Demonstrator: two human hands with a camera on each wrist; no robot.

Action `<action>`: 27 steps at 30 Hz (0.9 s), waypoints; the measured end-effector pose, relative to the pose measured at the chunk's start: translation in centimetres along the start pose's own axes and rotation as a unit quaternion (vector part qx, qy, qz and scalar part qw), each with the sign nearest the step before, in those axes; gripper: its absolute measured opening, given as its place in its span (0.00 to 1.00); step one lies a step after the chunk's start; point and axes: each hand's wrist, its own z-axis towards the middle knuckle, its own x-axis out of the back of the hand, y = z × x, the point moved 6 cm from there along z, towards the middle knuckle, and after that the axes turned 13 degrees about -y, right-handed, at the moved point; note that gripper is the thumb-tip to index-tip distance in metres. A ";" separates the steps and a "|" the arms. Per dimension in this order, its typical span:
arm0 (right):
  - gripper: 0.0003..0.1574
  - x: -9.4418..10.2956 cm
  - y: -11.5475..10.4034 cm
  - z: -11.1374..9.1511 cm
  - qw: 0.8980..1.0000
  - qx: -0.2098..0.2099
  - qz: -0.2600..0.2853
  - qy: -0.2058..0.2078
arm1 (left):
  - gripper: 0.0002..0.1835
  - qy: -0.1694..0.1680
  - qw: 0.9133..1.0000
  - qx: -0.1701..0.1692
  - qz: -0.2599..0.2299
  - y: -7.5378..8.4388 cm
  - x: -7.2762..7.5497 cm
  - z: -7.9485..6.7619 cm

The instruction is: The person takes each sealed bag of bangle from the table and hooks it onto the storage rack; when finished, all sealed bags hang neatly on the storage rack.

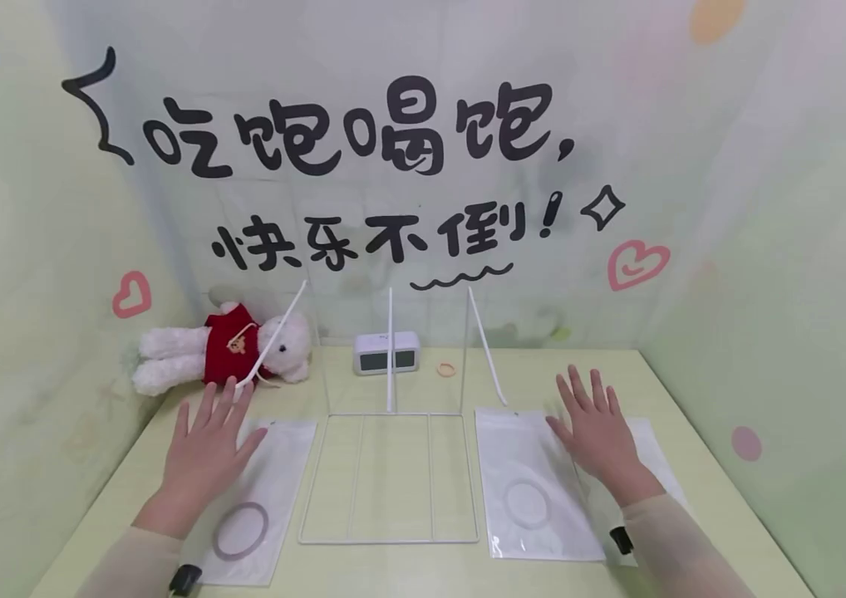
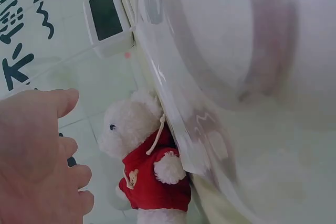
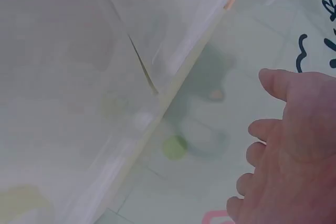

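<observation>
My left hand (image 1: 206, 453), fingers spread and holding nothing, is over a clear plastic bag (image 1: 284, 482) with a greyish ring (image 1: 265, 522) showing on it. On the other side, my right hand (image 1: 601, 436) is likewise spread and empty. It is above the edges of two pale plastic bags, a nearer one (image 1: 498, 465) bearing a faint ring (image 1: 508, 505) and another (image 1: 651, 448) partly hidden by the arm. A white wire rack (image 1: 389, 542) stands between the hands, with three slanted rods (image 1: 486, 345) at its top. Both wrist views show the hands' thumbs and fingertips, with nothing held.
Behind my left hand a white plush toy (image 1: 221, 357) in a red top lies on its side. At the back are a white digital clock (image 1: 367, 342) and a small orange band (image 1: 441, 374). Printed fabric walls (image 1: 804, 332) enclose the table (image 1: 386, 573).
</observation>
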 end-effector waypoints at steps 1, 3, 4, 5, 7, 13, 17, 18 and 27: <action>0.47 0.0 -0.5 -0.1 1.000 0.008 -0.011 0.009 | 0.43 -0.003 1.000 -0.001 -0.004 -0.2 -0.1 -0.1; 0.45 0.0 -1.5 -0.4 0.999 0.025 -0.025 0.031 | 0.43 -0.010 1.000 -0.004 -0.010 -0.7 -0.5 -0.4; 0.44 -0.1 -2.1 -0.6 0.998 0.036 -0.028 0.043 | 0.43 -0.013 1.000 -0.006 -0.010 -1.0 -0.7 -0.5; 0.43 -0.1 -2.8 -0.9 0.997 0.046 -0.027 0.054 | 0.43 -0.016 1.000 -0.009 -0.011 -1.3 -0.9 -0.6; 0.39 -0.1 -4.2 -1.3 0.994 0.075 -0.023 0.081 | 0.44 -0.022 1.000 -0.013 -0.017 -2.0 -1.1 -0.8; 0.31 -0.4 -9.1 -2.4 0.973 0.195 -0.016 0.118 | 0.42 -0.042 0.998 -0.016 -0.052 -3.9 -0.9 -1.1; 0.28 -1.0 -11.5 -2.9 0.961 0.256 -0.025 0.099 | 0.40 -0.055 0.995 0.002 -0.082 -5.3 -0.6 -0.8; 0.27 -1.3 -11.9 -3.1 0.960 0.266 -0.025 0.088 | 0.40 -0.060 0.994 0.007 -0.091 -5.6 -0.5 -0.7; 0.24 -3.3 -13.7 -4.5 0.949 0.313 0.005 0.038 | 0.37 -0.115 0.980 0.019 -0.160 -8.5 -2.0 0.9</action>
